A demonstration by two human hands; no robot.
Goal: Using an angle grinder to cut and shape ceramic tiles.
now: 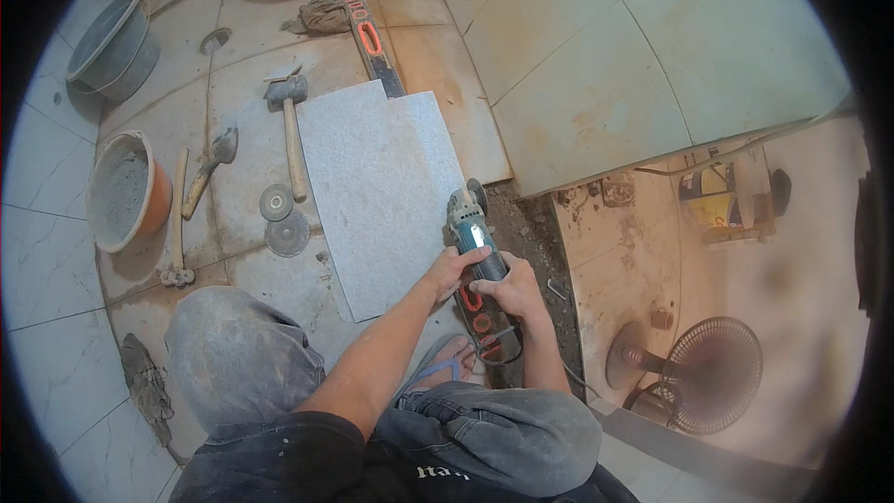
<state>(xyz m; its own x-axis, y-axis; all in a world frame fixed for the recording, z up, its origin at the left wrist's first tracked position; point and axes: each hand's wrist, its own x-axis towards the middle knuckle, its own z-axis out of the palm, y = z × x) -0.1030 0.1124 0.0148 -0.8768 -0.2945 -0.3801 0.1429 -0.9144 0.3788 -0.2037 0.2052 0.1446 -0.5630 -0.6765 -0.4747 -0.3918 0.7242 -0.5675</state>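
Both my hands are wrapped round a blue-green angle grinder [473, 235], whose disc end sits at the right edge of a light grey tile [377, 186]. My left hand [452, 270] grips its body from the left, the thumb lying across the casing. Farther back along the tool, my right hand [514, 287] closes on the rear part. The grinder's cord loops down below my hands. Under the tile runs a dark level-like bar [374, 48] with red markings, showing at its far and near ends. Whether the disc touches the tile, I cannot tell.
Left of the tile lie a mallet [292, 144], two cutting discs [287, 235], a trowel [210, 170] and a hammer [177, 224]. Buckets, one an orange bucket [154, 200] of grey mix, stand farther left. A tiled block [643, 56] and a fan [712, 374] are on the right.
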